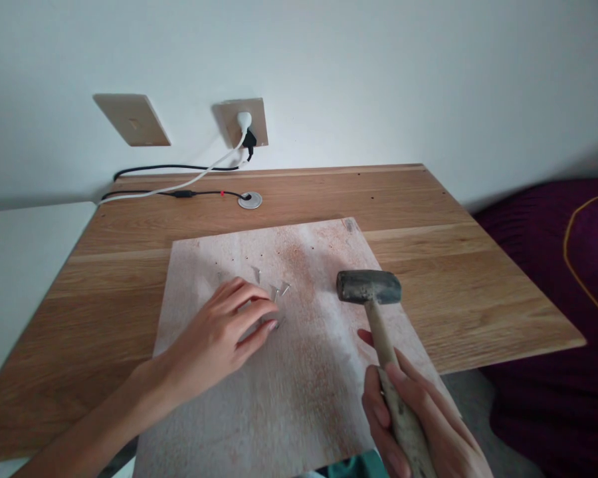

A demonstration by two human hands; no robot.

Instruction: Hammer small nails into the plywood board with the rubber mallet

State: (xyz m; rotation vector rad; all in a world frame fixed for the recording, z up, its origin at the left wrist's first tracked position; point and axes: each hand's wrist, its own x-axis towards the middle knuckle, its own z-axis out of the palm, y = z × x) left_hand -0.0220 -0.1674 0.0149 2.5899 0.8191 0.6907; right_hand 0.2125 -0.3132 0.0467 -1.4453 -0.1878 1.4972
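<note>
Lower right: right hand [441, 425] gripping dark-headed, wooden-handled hammer [369, 287]. Centre: left hand [229, 323] curled, hold unclear, beside thin silvery metal nails [286, 289].

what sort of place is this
Probably a room in a home, perhaps a study or bedroom: a wooden desk against a white wall, a wall socket with plugs in it, and purple fabric alongside.

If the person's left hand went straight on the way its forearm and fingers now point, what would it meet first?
Probably the small silvery metal nails just ahead of the left hand, on the pale, brown-stained rectangular board; depth is hard to judge in this single view.
</note>
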